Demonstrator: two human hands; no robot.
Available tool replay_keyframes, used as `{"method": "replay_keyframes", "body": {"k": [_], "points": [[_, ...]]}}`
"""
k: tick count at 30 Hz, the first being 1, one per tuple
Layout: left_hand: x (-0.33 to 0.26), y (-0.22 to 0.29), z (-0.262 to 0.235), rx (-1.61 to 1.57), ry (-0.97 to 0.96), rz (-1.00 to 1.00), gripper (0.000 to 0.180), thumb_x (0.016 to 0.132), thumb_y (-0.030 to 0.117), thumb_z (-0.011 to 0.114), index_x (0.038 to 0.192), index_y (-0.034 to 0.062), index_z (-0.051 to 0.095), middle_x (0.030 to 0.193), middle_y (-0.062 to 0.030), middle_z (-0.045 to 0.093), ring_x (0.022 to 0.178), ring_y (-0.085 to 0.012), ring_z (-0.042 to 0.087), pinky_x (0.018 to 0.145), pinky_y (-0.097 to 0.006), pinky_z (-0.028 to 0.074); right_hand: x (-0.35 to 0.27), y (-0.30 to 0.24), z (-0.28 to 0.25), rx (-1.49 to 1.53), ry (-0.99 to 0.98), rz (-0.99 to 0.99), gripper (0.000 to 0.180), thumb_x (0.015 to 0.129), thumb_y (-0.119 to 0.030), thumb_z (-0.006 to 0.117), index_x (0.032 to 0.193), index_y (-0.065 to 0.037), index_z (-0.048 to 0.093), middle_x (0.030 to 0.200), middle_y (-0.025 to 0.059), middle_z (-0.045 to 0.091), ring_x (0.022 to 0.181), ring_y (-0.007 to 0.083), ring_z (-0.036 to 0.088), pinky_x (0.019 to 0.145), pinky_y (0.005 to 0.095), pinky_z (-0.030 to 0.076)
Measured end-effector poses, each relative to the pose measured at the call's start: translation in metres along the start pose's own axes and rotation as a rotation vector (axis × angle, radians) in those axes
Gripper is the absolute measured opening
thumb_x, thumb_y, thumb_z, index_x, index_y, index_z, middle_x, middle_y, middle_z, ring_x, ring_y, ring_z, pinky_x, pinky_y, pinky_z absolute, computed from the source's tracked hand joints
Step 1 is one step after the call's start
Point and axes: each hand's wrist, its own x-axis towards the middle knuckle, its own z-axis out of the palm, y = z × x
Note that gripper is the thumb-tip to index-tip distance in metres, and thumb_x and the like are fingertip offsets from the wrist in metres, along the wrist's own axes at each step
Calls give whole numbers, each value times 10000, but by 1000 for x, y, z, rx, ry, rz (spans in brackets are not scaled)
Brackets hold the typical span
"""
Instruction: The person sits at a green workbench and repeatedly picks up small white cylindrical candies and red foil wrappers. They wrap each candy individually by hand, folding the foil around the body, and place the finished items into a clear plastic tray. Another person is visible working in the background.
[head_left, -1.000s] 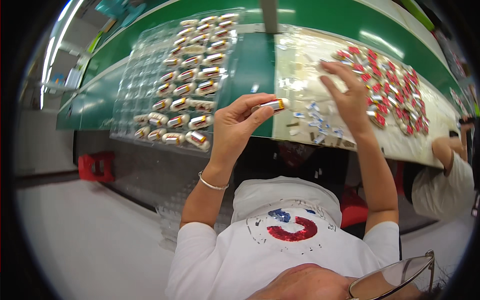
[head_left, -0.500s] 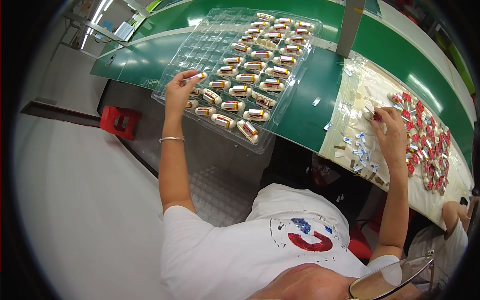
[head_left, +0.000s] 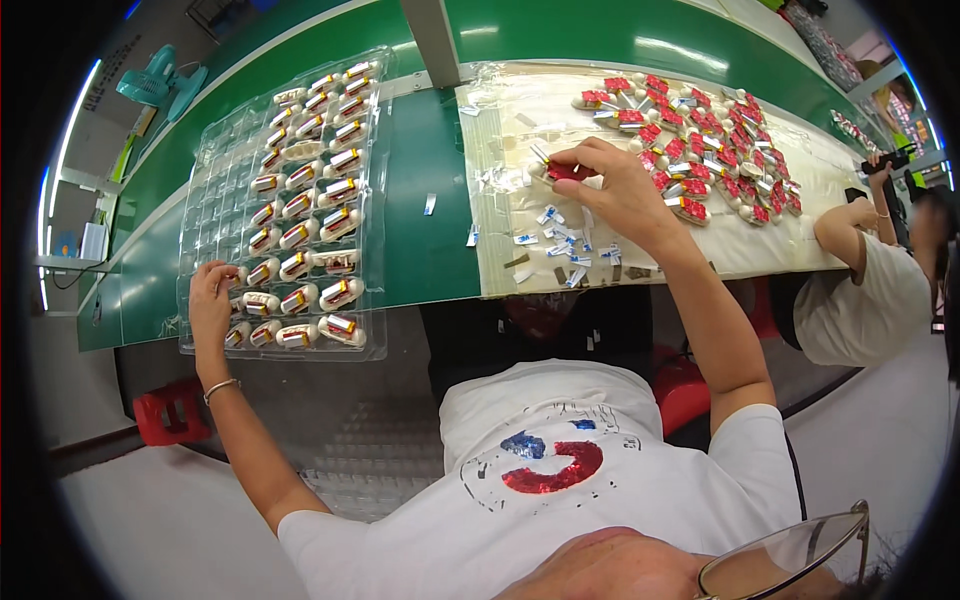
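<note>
There are one clear tray (head_left: 222, 165), roughly thirty white pieces (head_left: 299, 205) in it, and one teal fan (head_left: 160, 82).

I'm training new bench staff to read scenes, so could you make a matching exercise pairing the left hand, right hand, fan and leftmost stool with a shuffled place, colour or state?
Column one:
1. Left hand
2. Right hand
3. Fan
4. Leftmost stool

Column two:
A. Teal, near the picture's top left
B. Holding a red-and-white piece over the cream sheet
C. Red, lower left of the picture
D. At the left edge of the clear tray

Pairs: 1-D, 2-B, 3-A, 4-C
</note>
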Motion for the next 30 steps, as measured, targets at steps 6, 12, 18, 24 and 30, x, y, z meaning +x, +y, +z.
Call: {"method": "replay_keyframes", "body": {"k": [6,12,18,24,30], "points": [[-6,150,-3,-861,233,-104,216,920,131,638,1112,48,692,1056,-60,702,947,-123,644,825,-267,495,-15,-10,11,194,66,-40,292,829,-169,718,1072,-11,682,954,102,651,859,199,634,758,305,502],[-37,352,53,-1541,-136,69,435,933,158,641,1298,-47,521,1093,-118,671,983,-161,649,846,-287,530,-25,-37,37,80,94,-191,433,800,-139,741,1201,-35,612,898,120,610,780,248,623,711,338,504],[-33,373,59,-1891,-316,-163,347,946,141,610,1241,-39,574,1023,-88,675,879,-116,658,769,-255,539,-39,-38,22,142,119,-223,356,809,-113,722,1148,-43,636,942,117,618,827,264,631,711,358,513],[-40,365,51,-1863,-517,-172,237,948,140,599,1109,-23,661,893,-52,671,784,-103,650,695,-233,525,-29,-32,19,-16,221,-475,142,822,-86,675,960,-54,677,942,97,643,823,253,643,700,345,525],[-42,355,45,-1865,-638,-195,285,941,194,591,1070,-53,651,883,-83,684,758,-120,658,684,-245,526,-29,-34,21,-40,139,-477,71,822,-95,666,870,-46,651,833,66,640,761,249,639,664,348,520]]}}
